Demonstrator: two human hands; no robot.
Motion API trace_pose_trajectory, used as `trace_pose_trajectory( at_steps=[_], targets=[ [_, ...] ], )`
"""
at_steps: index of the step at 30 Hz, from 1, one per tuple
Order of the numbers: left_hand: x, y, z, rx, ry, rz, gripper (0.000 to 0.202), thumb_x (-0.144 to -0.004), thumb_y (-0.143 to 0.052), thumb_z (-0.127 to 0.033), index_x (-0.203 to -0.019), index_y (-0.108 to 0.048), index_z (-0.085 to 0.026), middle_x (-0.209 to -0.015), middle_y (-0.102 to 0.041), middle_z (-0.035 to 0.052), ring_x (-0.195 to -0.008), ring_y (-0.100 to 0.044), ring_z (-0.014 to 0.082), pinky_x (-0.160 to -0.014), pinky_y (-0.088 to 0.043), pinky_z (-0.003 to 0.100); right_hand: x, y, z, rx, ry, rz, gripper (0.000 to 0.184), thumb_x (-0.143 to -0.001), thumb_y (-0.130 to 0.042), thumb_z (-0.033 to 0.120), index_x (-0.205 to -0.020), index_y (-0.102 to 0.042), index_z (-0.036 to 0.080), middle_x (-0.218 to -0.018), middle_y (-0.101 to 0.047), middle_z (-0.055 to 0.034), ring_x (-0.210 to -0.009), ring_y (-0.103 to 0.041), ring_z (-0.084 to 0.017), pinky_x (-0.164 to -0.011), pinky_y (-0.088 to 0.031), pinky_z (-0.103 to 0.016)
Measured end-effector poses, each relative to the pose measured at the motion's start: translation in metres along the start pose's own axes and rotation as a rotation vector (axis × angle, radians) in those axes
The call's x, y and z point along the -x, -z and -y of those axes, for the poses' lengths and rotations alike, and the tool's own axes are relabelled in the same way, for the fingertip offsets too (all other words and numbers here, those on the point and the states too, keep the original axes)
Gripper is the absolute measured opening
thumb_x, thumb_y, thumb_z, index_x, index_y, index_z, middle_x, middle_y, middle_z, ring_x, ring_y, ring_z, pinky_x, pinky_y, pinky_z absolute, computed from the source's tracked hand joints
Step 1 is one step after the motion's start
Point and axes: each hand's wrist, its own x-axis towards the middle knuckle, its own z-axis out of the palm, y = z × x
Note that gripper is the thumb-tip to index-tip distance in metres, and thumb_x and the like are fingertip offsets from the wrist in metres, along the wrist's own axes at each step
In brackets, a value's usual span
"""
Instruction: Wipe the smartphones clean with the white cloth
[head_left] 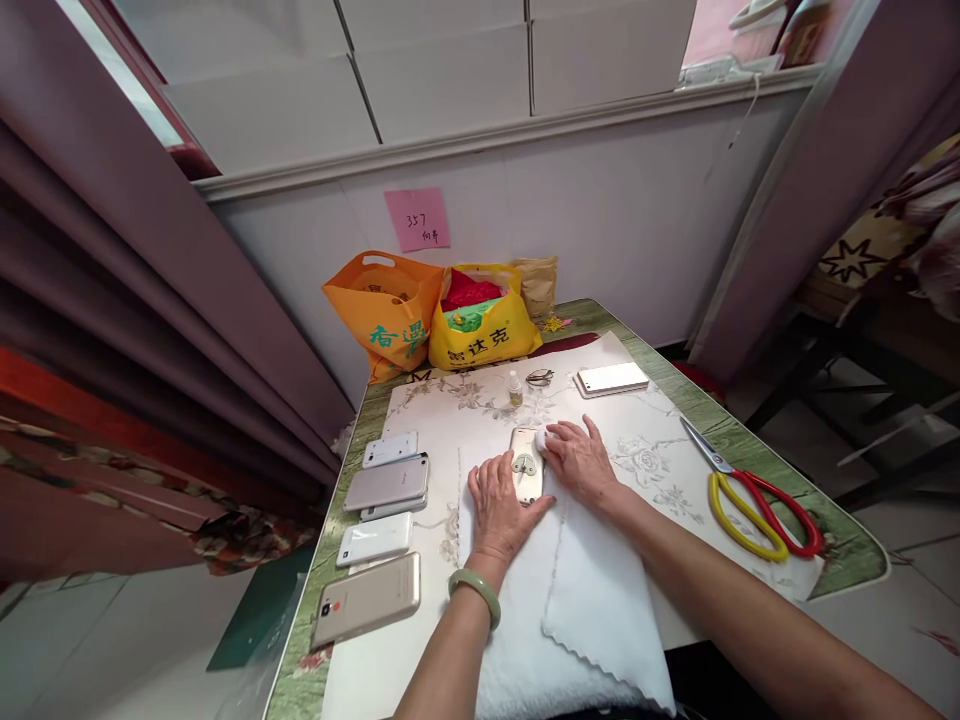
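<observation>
Smartphone (529,484) lies apparently unfinished, left hand (499,505) spread open against it, right hand (579,460) pinching white wad (540,441); progress on other phones (386,484) unclear.

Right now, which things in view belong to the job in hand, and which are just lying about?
In use, apparently: phone at the left hand; white wad at the right hand; white cloth.

Likely lying about: scissors; eyeglasses; orange bag; yellow bag.

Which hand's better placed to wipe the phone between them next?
Right, likely: the right hand holds a white wad beside the phone, while the left hand touches the phone's opposite side.
</observation>
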Motion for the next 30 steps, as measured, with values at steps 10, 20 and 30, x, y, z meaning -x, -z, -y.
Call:
trace_pose_trajectory(
  at_steps=[10,20,30],
  targets=[
    [0.0,0.01,0.001,0.075,-0.084,0.129,0.058,-0.075,-0.058,-0.016,-0.131,-0.044,-0.022,-0.134,-0.054,0.0132,-0.129,-0.045,0.0306,-0.113,-0.021,0.052,0.024,-0.005,-0.003,-0.158,0.033,-0.117,0.028,-0.099,-0.046,0.033,-0.105,-0.072,0.025,-0.102,-0.072,-0.0047,-0.094,-0.063,-0.019,-0.09,-0.041,-0.033],
    [-0.003,0.006,0.001,0.008,0.025,0.022,0.059,-0.074,-0.074,-0.04,-0.123,-0.05,-0.019,-0.115,-0.061,0.0123,-0.111,-0.055,0.0306,-0.101,-0.037,0.049,0.036,0.006,-0.003,0.008,0.21,0.033,0.041,-0.097,-0.045,0.026,-0.137,-0.055,0.027,-0.134,-0.062,-0.0037,-0.141,-0.035,-0.03,-0.118,0.006,-0.059],
    [-0.004,0.009,-0.003,0.052,0.09,0.063,0.065,-0.073,-0.075,-0.039,-0.128,-0.046,-0.021,-0.118,-0.058,0.0117,-0.115,-0.053,0.0311,-0.101,-0.039,0.05,0.037,0.01,-0.012,-0.004,0.251,0.041,0.04,-0.1,-0.042,0.033,-0.136,-0.056,0.023,-0.139,-0.058,-0.004,-0.144,-0.028,-0.029,-0.12,0.004,-0.058]
  ],
)
